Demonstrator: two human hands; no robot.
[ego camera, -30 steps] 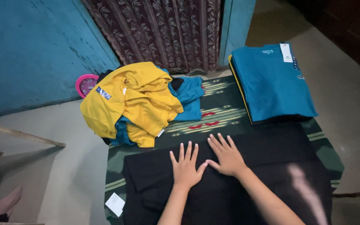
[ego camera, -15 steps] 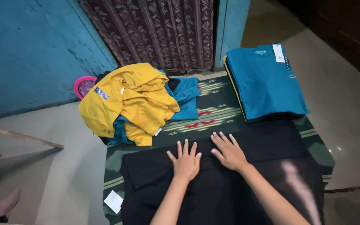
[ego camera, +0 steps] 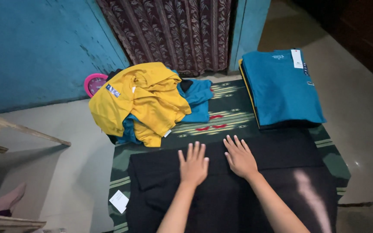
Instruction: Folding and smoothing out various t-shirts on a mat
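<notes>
A black garment lies spread flat on a green patterned mat on the floor. My left hand and my right hand both rest palm down on its upper edge, fingers apart, side by side and holding nothing. A white tag sticks out at the garment's left side. Beyond my hands sits a loose heap with a yellow shirt on top of blue ones.
A neat stack of folded teal shirts lies at the mat's far right. A pink round object sits by the blue wall. A patterned curtain hangs behind. A person's foot and a wooden frame are at left.
Both hands stay flat on the black garment, sliding slightly. The view has shifted a little, with the heap and the stack sitting higher in frame.
</notes>
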